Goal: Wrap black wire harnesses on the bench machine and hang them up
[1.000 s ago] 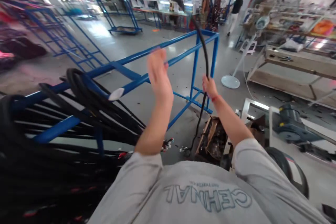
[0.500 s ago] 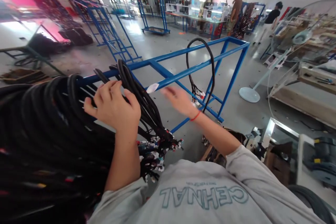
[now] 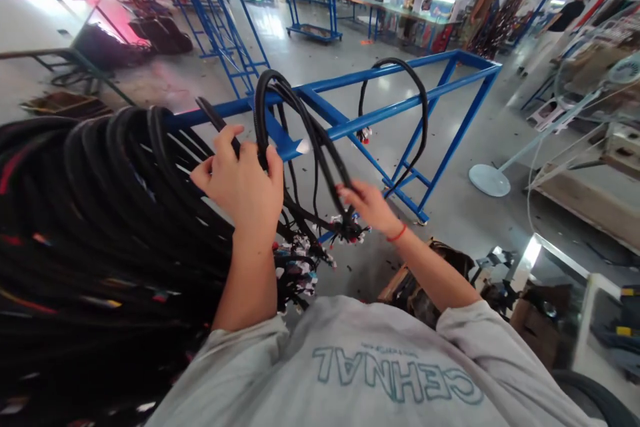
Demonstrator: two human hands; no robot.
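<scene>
Two hands at work, both at a blue rack [image 3: 370, 123] with two long top rails running from near left to far right.

Left hand [image 3: 245, 180]: one, back toward the camera, at the near rail. Fingers bent and spread a little, thumb beside the left leg of a looped cable bundle [image 3: 306, 119]; could not tell whether they gripped it, palm side hidden.

Right hand [image 3: 370, 207]: one, slightly blurred, one red band [image 3: 397, 233] at the wrist. Fingers together, clamped on the low right part of the bundle, just above its plugs.

Bundle: black, at least two strands, exact count unclear. It arched above the rails between the hands, its right side slanting down toward the near right.

Left of it, a dense mass of black cables [image 3: 115, 213], too many to count, lay over the rack. Many small connectors [image 3: 300, 267], mostly white, clustered at the near ends. One white tag [image 3: 303, 146] sat on the near rail.

Farther right, one single cable loop [image 3: 424, 107] hung across both rails, apart from the rest.

Near right: one box [image 3: 393, 283]. Far right: one standing fan [image 3: 623, 71], one white stool [image 3: 549, 115], two people [image 3: 485, 0] upright.
</scene>
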